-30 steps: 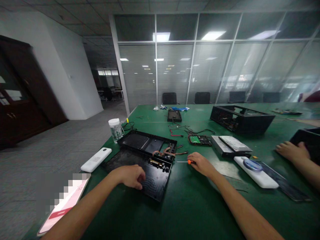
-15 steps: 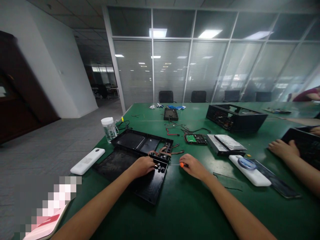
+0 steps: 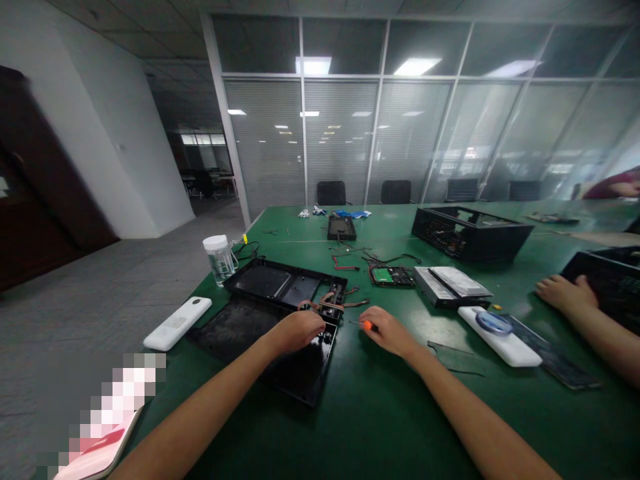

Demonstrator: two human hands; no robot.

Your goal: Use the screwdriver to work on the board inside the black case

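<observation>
An open black plastic casing [image 3: 295,377] lies on the green table, with a hinged-looking second half [image 3: 250,280] beyond it. My left hand [image 3: 297,331] is over the casing's right part, its fingers pinched together. What they hold, if anything, is hidden. Brown and orange wires [image 3: 327,303] run along the casing's edge just past my fingertips. To the right of the casing, my right hand [image 3: 384,328] is closed around a screwdriver [image 3: 369,325] with an orange collar. Its thin shaft points left, apart from the casing.
A green circuit board [image 3: 384,275], a silver-topped drive box [image 3: 453,287] and a white power bank [image 3: 505,343] lie to the right. A black computer case [image 3: 470,233] stands behind. A clear bottle [image 3: 219,260] stands at left. Another person's hand [image 3: 567,297] rests at far right.
My left hand has moved a little to the right and its fingers have drawn together. The screwdriver's shaft has pulled back from the casing's edge.
</observation>
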